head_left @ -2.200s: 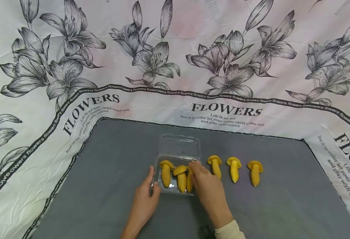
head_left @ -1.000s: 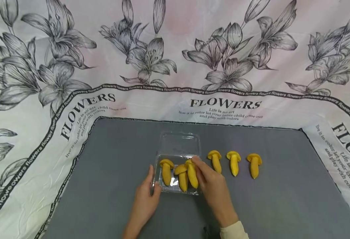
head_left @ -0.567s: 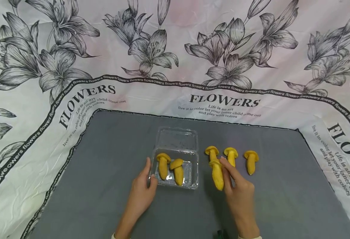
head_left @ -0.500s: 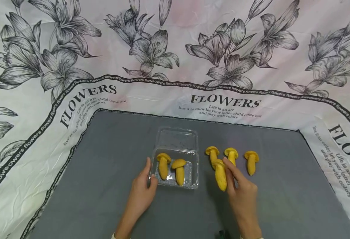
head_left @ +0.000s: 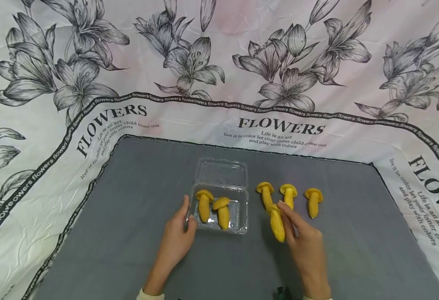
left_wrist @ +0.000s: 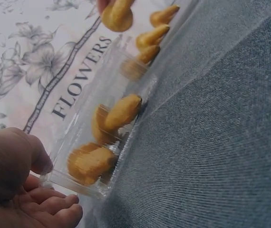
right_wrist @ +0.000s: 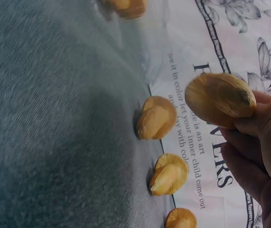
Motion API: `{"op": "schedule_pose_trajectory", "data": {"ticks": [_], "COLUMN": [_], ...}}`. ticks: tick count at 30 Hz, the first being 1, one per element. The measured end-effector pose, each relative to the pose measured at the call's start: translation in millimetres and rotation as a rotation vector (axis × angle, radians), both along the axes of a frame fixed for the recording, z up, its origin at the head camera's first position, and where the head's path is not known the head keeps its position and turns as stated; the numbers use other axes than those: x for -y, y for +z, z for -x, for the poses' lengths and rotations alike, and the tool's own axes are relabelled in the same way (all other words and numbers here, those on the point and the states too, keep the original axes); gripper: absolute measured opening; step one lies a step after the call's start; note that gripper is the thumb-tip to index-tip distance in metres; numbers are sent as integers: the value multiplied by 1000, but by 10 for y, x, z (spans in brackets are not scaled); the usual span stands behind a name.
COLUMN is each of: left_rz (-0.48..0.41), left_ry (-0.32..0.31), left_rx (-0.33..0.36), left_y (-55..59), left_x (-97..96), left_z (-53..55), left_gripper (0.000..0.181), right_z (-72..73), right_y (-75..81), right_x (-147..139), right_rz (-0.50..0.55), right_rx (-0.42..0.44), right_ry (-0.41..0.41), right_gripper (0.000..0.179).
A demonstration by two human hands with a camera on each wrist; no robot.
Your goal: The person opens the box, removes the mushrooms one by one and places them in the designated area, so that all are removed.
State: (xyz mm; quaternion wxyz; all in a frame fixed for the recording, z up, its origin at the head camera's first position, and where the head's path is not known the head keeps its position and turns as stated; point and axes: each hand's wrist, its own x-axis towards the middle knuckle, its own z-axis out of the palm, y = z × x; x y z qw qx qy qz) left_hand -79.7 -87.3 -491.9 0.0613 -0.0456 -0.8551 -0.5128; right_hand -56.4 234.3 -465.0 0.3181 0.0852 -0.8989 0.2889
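A clear plastic clamshell box (head_left: 239, 214) stands with its lid (head_left: 222, 173) folded back. Two yellow mushrooms, one at the left (head_left: 204, 206) and one at the middle (head_left: 223, 213), lie inside it. My left hand (head_left: 176, 239) holds the box's left edge; in the left wrist view the thumb (left_wrist: 41, 159) is against its corner. To the right of the box, my right hand (head_left: 306, 246) pinches a third mushroom (head_left: 277, 227) by its cap, stem toward me. In the right wrist view this mushroom (right_wrist: 218, 99) is raised above the cloth.
Three more mushrooms, left (head_left: 266, 196), middle (head_left: 289, 196) and right (head_left: 313, 203), lie in a row right of the box. Grey cloth (head_left: 148, 183) with a flower-printed border (head_left: 287, 137) covers the surface. A small dark object (head_left: 282, 293) shows at the bottom edge.
My right hand has lifted a mushroom out of the box and carried it right, in front of the row. It has barely moved over the last half second. The left hand stays at the box.
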Motion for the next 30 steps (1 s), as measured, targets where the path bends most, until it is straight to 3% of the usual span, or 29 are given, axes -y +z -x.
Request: {"op": "schedule_pose_trajectory", "data": {"ticks": [7, 22, 30], "left_rz": [13, 15, 10], "left_ry": [-9, 3, 15], "left_rx": [-17, -9, 16], "left_y": [0, -8, 6], "left_x": [12, 19, 10], "left_z": [8, -27, -30], "left_gripper": [64, 64, 65], "right_z": [32, 71, 54], "right_y": [-76, -299, -315], "right_x": [34, 69, 41], "right_rz": [-49, -104, -108], "right_rx": [6, 44, 69], "right_ry": [49, -14, -6], "right_gripper": [44, 38, 40]}}
